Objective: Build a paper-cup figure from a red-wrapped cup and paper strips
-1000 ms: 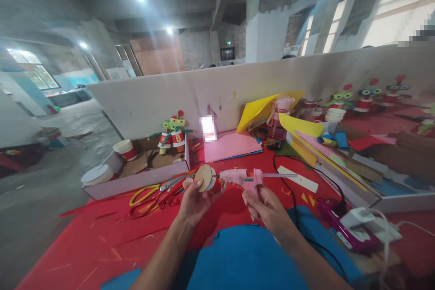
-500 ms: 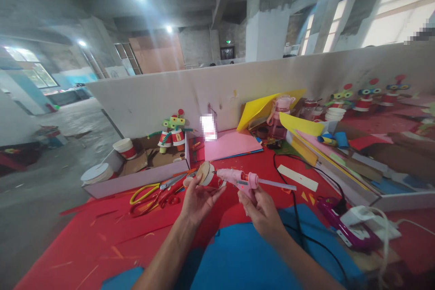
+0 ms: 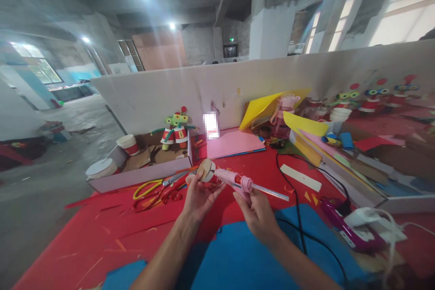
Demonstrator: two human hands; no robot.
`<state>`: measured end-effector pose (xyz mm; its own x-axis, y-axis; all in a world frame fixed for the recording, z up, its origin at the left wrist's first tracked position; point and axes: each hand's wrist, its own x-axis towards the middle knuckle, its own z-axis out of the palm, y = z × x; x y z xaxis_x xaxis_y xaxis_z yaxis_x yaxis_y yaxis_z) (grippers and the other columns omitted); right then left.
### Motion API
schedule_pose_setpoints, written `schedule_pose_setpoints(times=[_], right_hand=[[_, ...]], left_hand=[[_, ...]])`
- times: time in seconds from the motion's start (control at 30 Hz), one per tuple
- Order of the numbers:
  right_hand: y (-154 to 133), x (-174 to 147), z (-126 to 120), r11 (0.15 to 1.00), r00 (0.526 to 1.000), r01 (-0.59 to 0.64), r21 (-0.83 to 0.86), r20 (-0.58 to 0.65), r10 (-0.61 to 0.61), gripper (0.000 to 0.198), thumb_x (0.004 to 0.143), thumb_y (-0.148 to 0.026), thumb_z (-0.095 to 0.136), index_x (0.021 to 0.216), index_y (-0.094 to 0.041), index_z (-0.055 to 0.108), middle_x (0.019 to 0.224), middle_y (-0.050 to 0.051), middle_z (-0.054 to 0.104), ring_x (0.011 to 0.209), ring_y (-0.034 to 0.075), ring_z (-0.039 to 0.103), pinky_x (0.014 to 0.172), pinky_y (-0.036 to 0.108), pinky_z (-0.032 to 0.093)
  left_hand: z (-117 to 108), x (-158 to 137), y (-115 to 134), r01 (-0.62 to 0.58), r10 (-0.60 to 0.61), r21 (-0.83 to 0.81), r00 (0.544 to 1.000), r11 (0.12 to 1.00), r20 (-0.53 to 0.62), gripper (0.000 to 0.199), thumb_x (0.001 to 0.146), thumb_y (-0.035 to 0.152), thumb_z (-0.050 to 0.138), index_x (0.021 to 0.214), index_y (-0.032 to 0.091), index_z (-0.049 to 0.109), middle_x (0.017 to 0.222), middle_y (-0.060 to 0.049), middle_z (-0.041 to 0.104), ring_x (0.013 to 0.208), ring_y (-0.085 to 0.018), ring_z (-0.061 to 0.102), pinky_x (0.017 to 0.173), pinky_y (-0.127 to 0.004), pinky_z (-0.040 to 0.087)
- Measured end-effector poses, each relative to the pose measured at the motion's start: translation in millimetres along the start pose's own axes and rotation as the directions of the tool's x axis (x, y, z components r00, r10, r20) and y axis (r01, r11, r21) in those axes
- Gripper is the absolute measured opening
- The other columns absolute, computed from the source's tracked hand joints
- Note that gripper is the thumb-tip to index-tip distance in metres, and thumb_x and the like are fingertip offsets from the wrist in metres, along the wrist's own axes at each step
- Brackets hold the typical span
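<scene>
Right hand (image 3: pixel 260 213) has our pink glue gun (image 3: pixel 234 179) gripped; from there, 10 o'clock is the cardboard-topped cup (image 3: pixel 207 171) our left hand (image 3: pixel 200 197) holds, scissors (image 3: pixel 168 181) at 9, counter edge (image 3: pixel 56 247) around 8:30.

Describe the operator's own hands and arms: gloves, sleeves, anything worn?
Left hand and right hand are bare: no gloves. Left forearm and right forearm show no sleeves, watch or bracelet up to the picture's lower edge. No markings or strapped-on cables seen. No rings visible, but some fingers are hidden.
</scene>
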<state>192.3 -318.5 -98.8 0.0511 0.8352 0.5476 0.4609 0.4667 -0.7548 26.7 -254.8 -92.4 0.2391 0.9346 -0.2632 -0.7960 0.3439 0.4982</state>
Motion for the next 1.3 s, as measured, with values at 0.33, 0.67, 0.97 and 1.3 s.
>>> schedule_pose_setpoints(times=[0.33, 0.67, 0.97, 1.3], right_hand=[[-4.0, -1.1, 1.0, 0.998, 0.999, 0.032, -0.053, -0.037, -0.034, 0.031, 0.094, -0.038, 0.046, 0.104, -0.015, 0.064, 0.067, 0.005, 0.061, 0.063, 0.020, 0.060, 0.052, 0.026, 0.048], [-3.1, -3.7, 2.1, 0.996, 0.998, 0.040, -0.079, -0.034, -0.043, 0.032, 0.094, -0.038, 0.045, 0.108, -0.016, 0.063, 0.072, 0.006, 0.065, 0.065, 0.020, 0.062, 0.054, 0.027, 0.050], [-3.5, -4.3, 2.5, 0.997, 1.000, 0.016, -0.071, -0.024, -0.018, 0.033, 0.093, -0.039, 0.045, 0.109, -0.016, 0.063, 0.078, 0.008, 0.067, 0.075, 0.024, 0.065, 0.063, 0.030, 0.054], [-2.5, -4.2, 2.9, 0.999, 0.999, 0.026, -0.043, 0.025, -0.025, 0.031, 0.094, -0.036, 0.045, 0.110, -0.015, 0.060, 0.100, 0.012, 0.071, 0.092, 0.025, 0.067, 0.082, 0.034, 0.055]], left_hand=[[-6.1, 5.0, -0.7, -0.017, 0.017, 0.005, 1.000, 1.000, 0.026, 0.016, 0.081, 0.023, 0.061, 0.092, 0.013, 0.064, 0.066, -0.005, 0.068, 0.060, -0.018, 0.064, 0.078, -0.044, 0.058], [-5.5, 4.5, -0.5, -0.022, 0.022, 0.019, 1.000, 1.000, 0.010, 0.019, 0.082, 0.023, 0.059, 0.098, 0.014, 0.063, 0.074, -0.006, 0.070, 0.059, -0.018, 0.063, 0.076, -0.044, 0.058], [-5.8, 4.2, -0.1, -0.025, 0.026, 0.016, 1.000, 1.000, -0.010, 0.020, 0.079, 0.022, 0.061, 0.099, 0.016, 0.062, 0.075, -0.005, 0.067, 0.063, -0.018, 0.063, 0.079, -0.044, 0.057], [-8.0, 5.9, 0.2, -0.025, 0.025, 0.025, 0.999, 0.999, 0.028, 0.025, 0.080, 0.023, 0.061, 0.104, 0.017, 0.059, 0.076, -0.004, 0.067, 0.061, -0.015, 0.061, 0.079, -0.041, 0.058]])
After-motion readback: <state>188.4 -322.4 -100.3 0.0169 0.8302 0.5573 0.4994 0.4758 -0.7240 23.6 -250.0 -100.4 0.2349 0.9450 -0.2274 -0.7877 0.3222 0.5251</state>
